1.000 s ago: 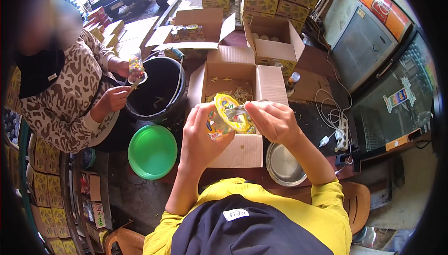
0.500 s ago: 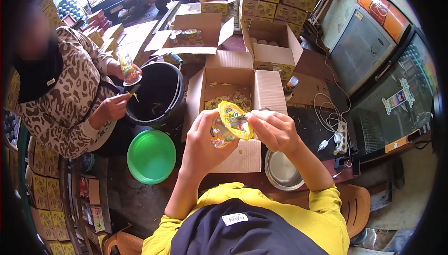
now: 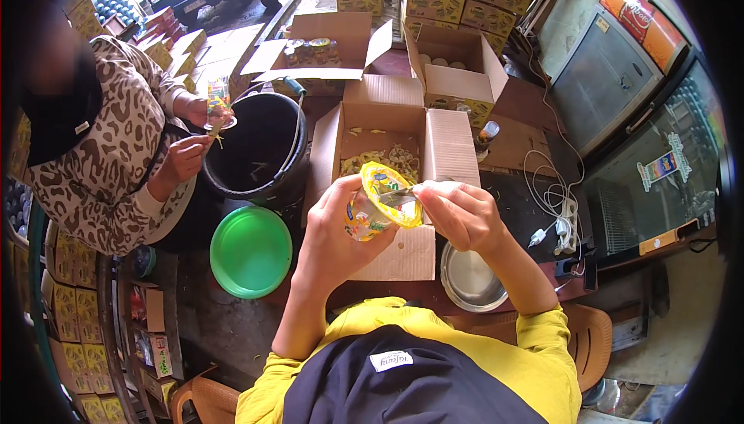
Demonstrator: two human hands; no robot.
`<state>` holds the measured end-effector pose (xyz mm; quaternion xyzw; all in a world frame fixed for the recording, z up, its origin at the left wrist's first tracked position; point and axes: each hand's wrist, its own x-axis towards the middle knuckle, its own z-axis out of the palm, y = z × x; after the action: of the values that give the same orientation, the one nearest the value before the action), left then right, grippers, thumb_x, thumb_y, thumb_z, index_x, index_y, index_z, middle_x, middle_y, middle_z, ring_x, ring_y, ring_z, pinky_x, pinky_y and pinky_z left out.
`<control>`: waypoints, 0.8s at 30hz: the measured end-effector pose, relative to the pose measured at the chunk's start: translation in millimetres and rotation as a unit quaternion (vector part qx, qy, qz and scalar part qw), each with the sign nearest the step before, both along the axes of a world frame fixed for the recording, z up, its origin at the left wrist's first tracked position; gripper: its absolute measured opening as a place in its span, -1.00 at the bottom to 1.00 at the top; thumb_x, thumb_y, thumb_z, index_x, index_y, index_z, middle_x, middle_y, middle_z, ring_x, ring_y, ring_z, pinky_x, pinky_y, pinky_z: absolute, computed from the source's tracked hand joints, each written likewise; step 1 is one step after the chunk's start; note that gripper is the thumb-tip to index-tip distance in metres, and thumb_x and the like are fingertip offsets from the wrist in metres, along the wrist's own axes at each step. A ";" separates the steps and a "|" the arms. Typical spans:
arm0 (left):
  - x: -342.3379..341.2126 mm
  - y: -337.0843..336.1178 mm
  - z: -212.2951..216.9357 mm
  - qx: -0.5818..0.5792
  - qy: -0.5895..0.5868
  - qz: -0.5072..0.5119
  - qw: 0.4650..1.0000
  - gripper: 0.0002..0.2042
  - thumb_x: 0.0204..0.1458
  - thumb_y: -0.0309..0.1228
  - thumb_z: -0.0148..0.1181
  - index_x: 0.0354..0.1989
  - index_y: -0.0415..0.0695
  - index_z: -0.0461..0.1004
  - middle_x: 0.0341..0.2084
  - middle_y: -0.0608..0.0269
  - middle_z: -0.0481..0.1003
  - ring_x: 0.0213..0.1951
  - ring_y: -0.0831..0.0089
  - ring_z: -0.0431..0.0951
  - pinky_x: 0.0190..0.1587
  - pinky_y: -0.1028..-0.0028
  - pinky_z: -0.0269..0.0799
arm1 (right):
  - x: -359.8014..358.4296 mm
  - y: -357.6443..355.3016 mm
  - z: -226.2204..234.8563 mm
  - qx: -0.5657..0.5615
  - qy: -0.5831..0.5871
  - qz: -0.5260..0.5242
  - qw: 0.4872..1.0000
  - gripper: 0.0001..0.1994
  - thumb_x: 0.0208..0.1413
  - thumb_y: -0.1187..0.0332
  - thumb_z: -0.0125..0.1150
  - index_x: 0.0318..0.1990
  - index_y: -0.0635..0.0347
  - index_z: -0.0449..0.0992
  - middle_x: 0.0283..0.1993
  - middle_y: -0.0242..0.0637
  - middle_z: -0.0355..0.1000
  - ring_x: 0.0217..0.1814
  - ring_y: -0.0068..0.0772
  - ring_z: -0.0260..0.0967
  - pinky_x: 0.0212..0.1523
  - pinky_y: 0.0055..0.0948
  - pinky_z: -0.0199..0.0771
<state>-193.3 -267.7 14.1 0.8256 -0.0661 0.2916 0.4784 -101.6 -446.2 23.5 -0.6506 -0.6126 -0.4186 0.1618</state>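
Observation:
My left hand (image 3: 335, 226) is wrapped round a clear plastic cup (image 3: 366, 217) with a colourful print and a yellow rim, tilted so its mouth faces right. My right hand (image 3: 459, 213) pinches a thin grey metal tool (image 3: 399, 194), its flat, blade-like end lying at the cup's mouth. Whether that end touches the inner wall is hard to tell. Under both hands stands an open cardboard box (image 3: 326, 162) with pale, curled scraps (image 3: 391, 159) on its bottom.
At left, a co-worker (image 3: 116, 137) holds a similar cup (image 3: 218, 102) and a small tool over a black bucket (image 3: 252, 184). A green basin (image 3: 250, 252), metal bowl (image 3: 471, 280), jar (image 3: 487, 134) and power strip (image 3: 568, 226) lie around. Open boxes (image 3: 463, 83) stand beyond.
My left hand has turned the cup slightly, and the metal tool lies a little farther across its mouth. The co-worker's cup has moved up and right, with the tool hand raised closer to it.

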 end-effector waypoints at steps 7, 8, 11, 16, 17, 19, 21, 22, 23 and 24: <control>5.9 3.7 -1.8 -0.015 0.027 -0.035 0.999 -0.53 -0.34 -0.44 0.34 -0.21 -0.26 0.28 -0.42 0.04 0.46 -0.39 0.27 0.53 -0.35 0.45 0.44 | 6.1 3.1 -5.7 0.002 0.026 0.005 1.000 -0.54 -0.16 0.48 0.20 -0.01 0.36 0.34 -0.44 -0.32 0.46 -0.44 -0.51 0.44 -0.40 -0.52 0.51; 7.3 3.7 -1.0 -0.010 0.037 -0.037 0.999 -0.53 -0.34 -0.43 0.34 -0.21 -0.26 0.28 -0.42 0.04 0.46 -0.39 0.28 0.53 -0.34 0.45 0.44 | 6.8 1.8 -7.0 0.007 0.032 0.000 0.999 -0.54 -0.16 0.49 0.20 -0.01 0.36 0.33 -0.46 -0.32 0.45 -0.44 -0.50 0.44 -0.40 -0.52 0.51; 9.4 9.5 1.4 -0.007 0.028 -0.029 0.999 -0.51 -0.35 -0.43 0.35 -0.20 -0.26 0.29 -0.42 0.06 0.46 -0.38 0.29 0.53 -0.33 0.46 0.43 | 8.9 -3.7 -2.6 0.006 0.048 -0.016 0.999 -0.54 -0.16 0.50 0.19 -0.01 0.37 0.33 -0.47 -0.32 0.45 -0.44 -0.50 0.43 -0.40 -0.51 0.52; 13.4 10.6 2.1 -0.020 0.012 -0.037 0.999 -0.50 -0.37 -0.43 0.34 -0.18 -0.26 0.30 -0.41 0.07 0.45 -0.36 0.29 0.52 -0.31 0.46 0.43 | 11.2 -3.0 5.4 0.008 0.046 -0.024 0.999 -0.55 -0.16 0.52 0.18 -0.01 0.38 0.34 -0.48 -0.31 0.44 -0.44 -0.48 0.43 -0.38 -0.50 0.52; 13.0 10.4 3.2 -0.016 0.019 -0.034 0.999 -0.51 -0.37 -0.43 0.34 -0.19 -0.26 0.30 -0.40 0.07 0.45 -0.36 0.29 0.53 -0.31 0.46 0.43 | 12.2 -2.0 6.0 0.004 0.043 -0.022 0.999 -0.55 -0.15 0.52 0.18 -0.01 0.38 0.34 -0.47 -0.31 0.45 -0.44 -0.48 0.44 -0.38 -0.50 0.52; 14.0 10.5 3.3 -0.013 0.024 -0.033 0.999 -0.51 -0.37 -0.44 0.34 -0.19 -0.26 0.30 -0.40 0.07 0.45 -0.35 0.29 0.53 -0.30 0.46 0.43 | 12.9 -1.3 6.8 -0.001 0.038 -0.021 0.999 -0.56 -0.14 0.51 0.18 -0.01 0.38 0.34 -0.47 -0.31 0.45 -0.44 -0.48 0.44 -0.38 -0.51 0.52; 15.4 11.8 2.4 -0.014 0.023 -0.032 0.999 -0.51 -0.37 -0.43 0.35 -0.21 -0.26 0.29 -0.41 0.07 0.45 -0.37 0.28 0.53 -0.31 0.45 0.44 | 13.1 -0.3 6.7 -0.001 0.032 -0.013 0.999 -0.56 -0.14 0.50 0.18 -0.01 0.38 0.33 -0.48 -0.32 0.45 -0.43 -0.49 0.44 -0.38 -0.51 0.53; 16.0 12.1 2.4 -0.014 0.022 -0.032 0.999 -0.51 -0.37 -0.43 0.35 -0.21 -0.26 0.29 -0.41 0.07 0.45 -0.37 0.28 0.53 -0.31 0.45 0.44 | 13.4 0.2 6.0 -0.001 0.031 -0.013 0.999 -0.56 -0.14 0.50 0.18 -0.01 0.38 0.33 -0.48 -0.32 0.45 -0.43 -0.49 0.44 -0.38 -0.51 0.53; 16.3 12.4 2.3 -0.018 0.023 -0.037 0.999 -0.52 -0.36 -0.42 0.35 -0.21 -0.27 0.29 -0.42 0.07 0.45 -0.37 0.28 0.53 -0.32 0.46 0.44 | 13.6 0.8 4.5 0.001 0.033 -0.015 0.999 -0.55 -0.14 0.50 0.19 -0.01 0.37 0.33 -0.48 -0.33 0.44 -0.43 -0.50 0.44 -0.38 -0.50 0.53; 16.8 12.5 2.1 -0.022 0.024 -0.042 0.999 -0.53 -0.35 -0.41 0.34 -0.22 -0.27 0.29 -0.43 0.07 0.46 -0.38 0.28 0.53 -0.33 0.46 0.44 | 14.0 0.9 3.0 0.003 0.036 -0.019 0.999 -0.55 -0.14 0.49 0.19 0.00 0.37 0.33 -0.49 -0.33 0.44 -0.44 -0.50 0.43 -0.38 -0.50 0.53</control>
<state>-176.5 -255.2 16.2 0.8179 -0.0828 0.2529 0.5101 -87.6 -445.3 26.6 -0.6760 -0.5931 -0.3996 0.1777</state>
